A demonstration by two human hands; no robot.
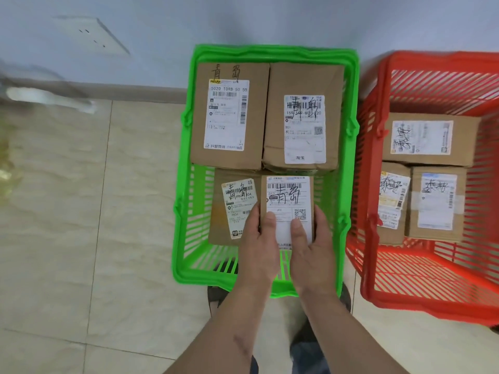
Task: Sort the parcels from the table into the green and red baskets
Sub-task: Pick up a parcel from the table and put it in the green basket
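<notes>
A small brown parcel with a white label is held over the near half of the green basket. My left hand grips its left edge and my right hand grips its right edge, both thumbs on the label. Inside the green basket lie two large parcels at the back and another parcel at the near left. The red basket on the right holds three labelled parcels.
Both baskets stand on a beige tiled floor against a pale wall. My feet show below the green basket's near rim. A blurred object sits at the far left edge. The table is out of view.
</notes>
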